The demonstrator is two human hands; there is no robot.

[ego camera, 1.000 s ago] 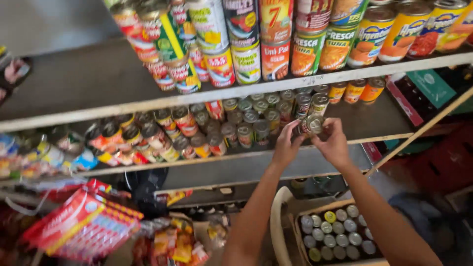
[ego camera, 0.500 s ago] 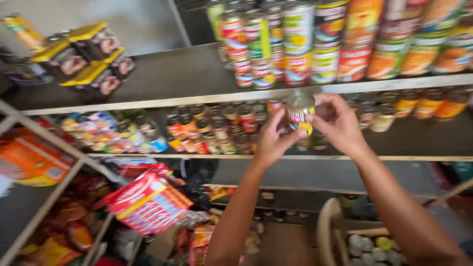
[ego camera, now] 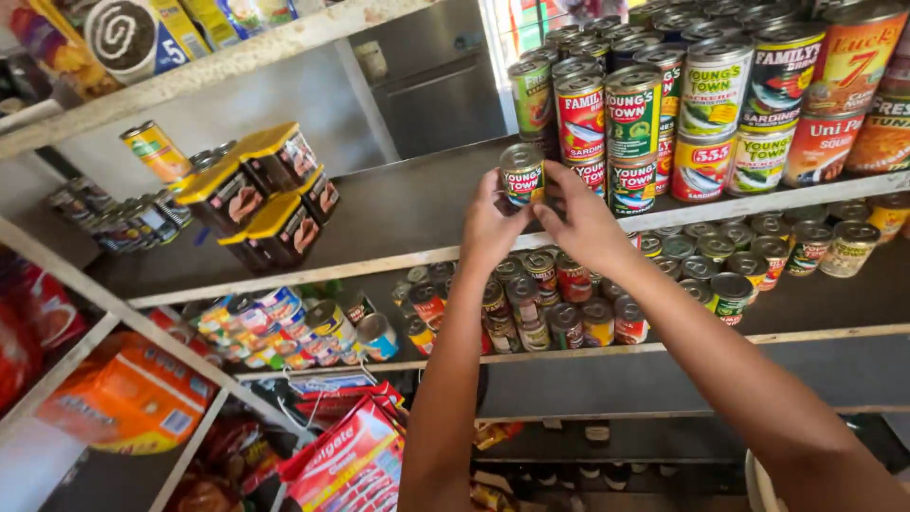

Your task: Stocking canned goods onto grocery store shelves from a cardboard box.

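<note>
Both my hands hold one small tin can [ego camera: 521,176] with a red, green and white label, raised in front of the upper shelf [ego camera: 379,213]. My left hand [ego camera: 490,226] grips its left side and bottom. My right hand [ego camera: 580,220] pinches its right side. Just right of the can stand stacked tall tins [ego camera: 633,133] in red, green and white labels. Below my wrists, a lower shelf carries several small round tins [ego camera: 569,313].
Black boxes with yellow lids [ego camera: 256,194] sit at the left of the upper shelf, beside small cans [ego camera: 114,223]. Orange packets [ego camera: 123,398] and red hanging packs [ego camera: 346,460] fill the lower left. More short tins [ego camera: 806,246] line the right.
My hands lifted the small can from the lower shelf level up to the upper shelf, and my view swung left and upward.
</note>
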